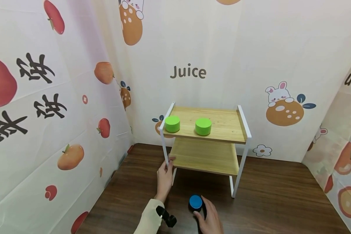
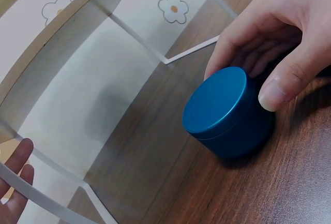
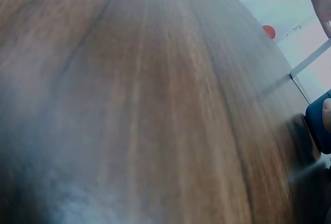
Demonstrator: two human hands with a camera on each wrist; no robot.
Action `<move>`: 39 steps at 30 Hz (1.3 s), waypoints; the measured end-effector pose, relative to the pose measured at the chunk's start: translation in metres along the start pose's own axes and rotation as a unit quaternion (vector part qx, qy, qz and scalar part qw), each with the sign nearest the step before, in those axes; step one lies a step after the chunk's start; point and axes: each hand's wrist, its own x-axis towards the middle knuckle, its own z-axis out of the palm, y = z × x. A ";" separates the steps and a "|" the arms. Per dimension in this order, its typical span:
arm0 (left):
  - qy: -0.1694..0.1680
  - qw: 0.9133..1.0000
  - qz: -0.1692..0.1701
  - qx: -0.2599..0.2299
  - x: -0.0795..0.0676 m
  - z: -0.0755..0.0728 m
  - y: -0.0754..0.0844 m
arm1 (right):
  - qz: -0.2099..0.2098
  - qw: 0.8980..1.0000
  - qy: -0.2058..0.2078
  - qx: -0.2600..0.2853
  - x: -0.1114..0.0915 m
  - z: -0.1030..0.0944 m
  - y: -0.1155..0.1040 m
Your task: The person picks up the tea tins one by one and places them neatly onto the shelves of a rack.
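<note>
A two-tier shelf (image 1: 204,152) with pale wooden boards and a white frame stands on the brown table. My left hand (image 1: 165,177) holds the frame's front left post, its fingers beside the lower board's corner. In the left wrist view, fingertips (image 2: 19,154) of that hand show past the white bar. Below the shelf's front, a blue round tin (image 1: 195,202) with a flat lid sits on the table. My right hand (image 1: 210,216) grips it from the right, thumb on the near side and fingers on the far side. The right wrist view catches only the tin's edge (image 3: 319,125).
Two bright green round tins (image 1: 172,124) stand on the upper board, one at its left end and one near the middle. A printed cloth (image 1: 222,65) with fruit and rabbits hangs behind and at both sides of the table (image 1: 280,195).
</note>
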 end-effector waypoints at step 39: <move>0.002 1.000 0.002 -0.007 -0.001 0.001 0.002 | -0.004 0.999 0.041 -0.012 -0.002 0.003 -0.001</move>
